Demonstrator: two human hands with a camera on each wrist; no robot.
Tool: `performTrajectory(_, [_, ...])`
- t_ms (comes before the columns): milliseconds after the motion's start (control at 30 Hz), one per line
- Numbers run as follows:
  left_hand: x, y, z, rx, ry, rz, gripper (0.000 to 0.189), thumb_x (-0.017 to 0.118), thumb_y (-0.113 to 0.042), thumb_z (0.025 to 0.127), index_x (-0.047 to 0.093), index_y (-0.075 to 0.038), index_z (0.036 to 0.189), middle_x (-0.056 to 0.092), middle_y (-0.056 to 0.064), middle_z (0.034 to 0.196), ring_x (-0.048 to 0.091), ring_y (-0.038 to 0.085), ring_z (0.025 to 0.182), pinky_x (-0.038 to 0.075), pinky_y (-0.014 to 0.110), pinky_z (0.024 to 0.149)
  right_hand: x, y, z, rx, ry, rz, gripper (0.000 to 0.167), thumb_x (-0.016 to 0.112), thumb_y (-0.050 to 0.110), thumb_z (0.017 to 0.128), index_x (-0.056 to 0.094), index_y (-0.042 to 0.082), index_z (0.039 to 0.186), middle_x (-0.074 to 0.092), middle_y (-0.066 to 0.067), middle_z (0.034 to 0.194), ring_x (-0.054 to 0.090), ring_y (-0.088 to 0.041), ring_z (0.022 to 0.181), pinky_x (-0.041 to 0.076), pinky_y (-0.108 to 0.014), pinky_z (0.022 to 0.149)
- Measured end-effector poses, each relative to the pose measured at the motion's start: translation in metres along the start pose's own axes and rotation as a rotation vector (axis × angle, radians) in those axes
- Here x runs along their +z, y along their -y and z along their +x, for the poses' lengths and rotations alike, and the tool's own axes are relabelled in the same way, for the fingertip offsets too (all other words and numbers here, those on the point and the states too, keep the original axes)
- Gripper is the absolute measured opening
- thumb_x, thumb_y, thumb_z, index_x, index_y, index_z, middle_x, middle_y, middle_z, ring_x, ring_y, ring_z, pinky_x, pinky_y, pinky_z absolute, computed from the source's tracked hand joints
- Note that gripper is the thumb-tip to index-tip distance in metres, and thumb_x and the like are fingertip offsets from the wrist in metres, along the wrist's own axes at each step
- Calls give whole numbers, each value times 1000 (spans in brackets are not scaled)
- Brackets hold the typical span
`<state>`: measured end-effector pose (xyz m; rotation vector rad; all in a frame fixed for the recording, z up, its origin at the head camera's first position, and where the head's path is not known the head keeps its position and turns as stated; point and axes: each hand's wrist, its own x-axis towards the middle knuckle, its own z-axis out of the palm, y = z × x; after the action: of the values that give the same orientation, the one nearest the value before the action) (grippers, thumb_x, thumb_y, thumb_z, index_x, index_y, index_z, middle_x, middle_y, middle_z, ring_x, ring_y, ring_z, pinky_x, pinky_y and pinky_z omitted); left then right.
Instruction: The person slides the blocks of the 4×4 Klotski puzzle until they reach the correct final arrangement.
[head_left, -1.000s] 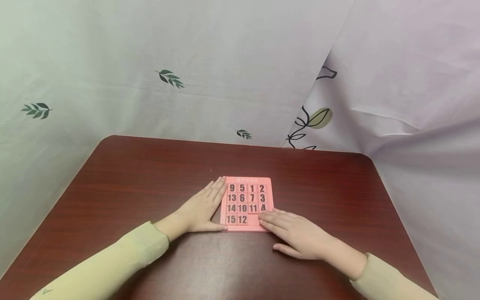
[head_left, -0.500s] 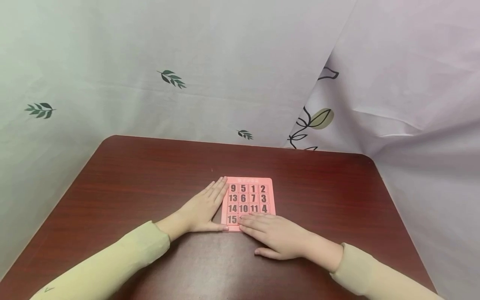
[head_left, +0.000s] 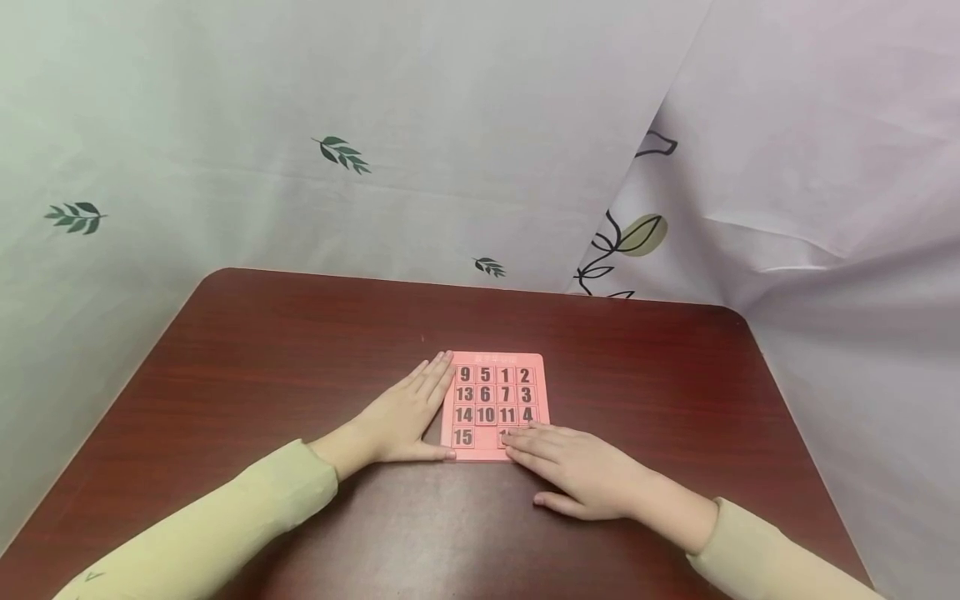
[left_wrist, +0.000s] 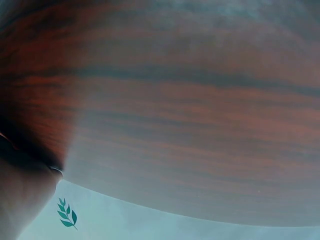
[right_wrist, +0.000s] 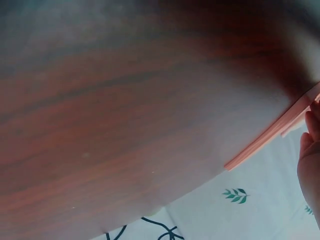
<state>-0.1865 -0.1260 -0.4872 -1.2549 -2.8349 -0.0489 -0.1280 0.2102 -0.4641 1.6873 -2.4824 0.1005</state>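
A pink number slide puzzle (head_left: pixel 482 385) lies flat on the table, its numbered tiles set in rows. My left hand (head_left: pixel 401 421) rests against its left side, fingers straight along the edge and thumb at the near left corner. My right hand (head_left: pixel 588 467) lies over the near right part, straight fingertips on a bottom-row tile (head_left: pixel 503 437) whose number is mostly covered. Left of that tile is a bare slot, then tile 15 (head_left: pixel 462 437). The near right corner is hidden under my right fingers. In the right wrist view the puzzle's edge (right_wrist: pixel 272 129) shows beside my fingers.
The dark red wooden table (head_left: pixel 337 333) has rounded far corners. Behind it hangs a pale curtain (head_left: pixel 420 100) with leaf prints, and another cloth (head_left: pixel 825 167) drapes at the right.
My right hand moved left over the bottom row, then back right. Tile 12's former place is now a bare slot, and a tile sits one place to the right. My left hand stayed.
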Motion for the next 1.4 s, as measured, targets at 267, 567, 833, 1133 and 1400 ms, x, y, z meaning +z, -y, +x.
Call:
performTrajectory(267, [-1, 0, -1, -3, -1, -6, 124, 60, -80, 88, 23, 12, 163, 16, 32, 174, 20, 41, 164, 24, 49, 135, 1, 2, 15, -52, -15, 16, 69, 70, 42, 100, 51, 5, 156, 55, -9, 160, 52, -25, 150, 47, -42, 122])
performTrajectory(567, [-2, 0, -1, 7, -2, 5, 124, 59, -81, 89, 24, 12, 163, 17, 33, 173, 21, 42, 164, 26, 49, 134, 7, 4, 45, -127, 12, -30, 68, 68, 40, 100, 51, 6, 156, 53, -9, 162, 50, -23, 152, 43, -37, 125])
performTrajectory(833, [-2, -1, 0, 4, 5, -5, 124, 59, -80, 89, 23, 12, 163, 16, 32, 174, 20, 41, 164, 25, 49, 135, 4, 3, 35, -85, 40, -22, 67, 69, 38, 100, 52, 6, 156, 54, -8, 162, 51, -23, 152, 44, -38, 124])
performTrajectory(1133, [1, 1, -1, -5, -1, -10, 125, 60, -80, 88, 23, 12, 164, 16, 31, 174, 20, 41, 165, 24, 48, 135, 2, 1, 19, -47, 34, -15, 67, 70, 39, 99, 53, 7, 155, 56, -7, 160, 53, -24, 150, 47, -41, 123])
performTrajectory(1400, [0, 1, 0, -3, 10, -12, 124, 58, -81, 89, 22, 11, 164, 15, 31, 174, 19, 41, 165, 24, 49, 135, -2, -8, 37, -20, 37, 19, 66, 70, 37, 100, 52, 6, 155, 56, -7, 160, 53, -23, 150, 45, -41, 124])
